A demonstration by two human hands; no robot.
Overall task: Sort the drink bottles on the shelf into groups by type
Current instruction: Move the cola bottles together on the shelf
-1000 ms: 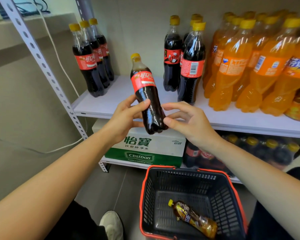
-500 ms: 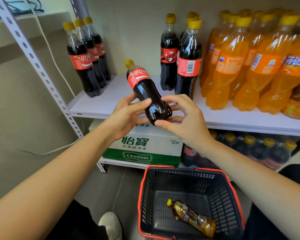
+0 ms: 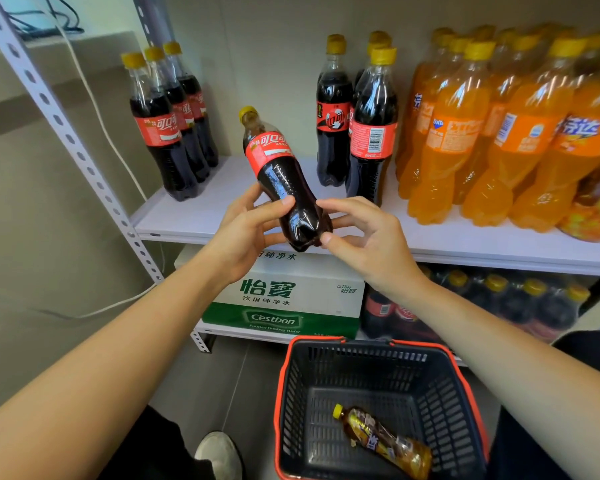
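I hold a cola bottle (image 3: 278, 171) with a red label and yellow cap over the front edge of the white shelf (image 3: 205, 209), its cap tilted up and to the left. My left hand (image 3: 246, 233) grips its lower body. My right hand (image 3: 371, 244) pinches its base between thumb and fingers. Three cola bottles (image 3: 160, 133) stand in a row at the shelf's left end. Another cola group (image 3: 371, 133) stands in the middle. Several orange soda bottles (image 3: 499, 140) fill the right side.
A dark basket with a red rim (image 3: 368, 341) sits on the floor below, with one tea bottle (image 3: 385, 441) lying in it. A water carton (image 3: 291, 296) and several dark bottles (image 3: 499, 299) occupy the lower shelf. A perforated metal upright (image 3: 66, 140) slants at the left.
The cola bottle rose from below the shelf edge to above it and tilted further left. My right hand closed in on its base.
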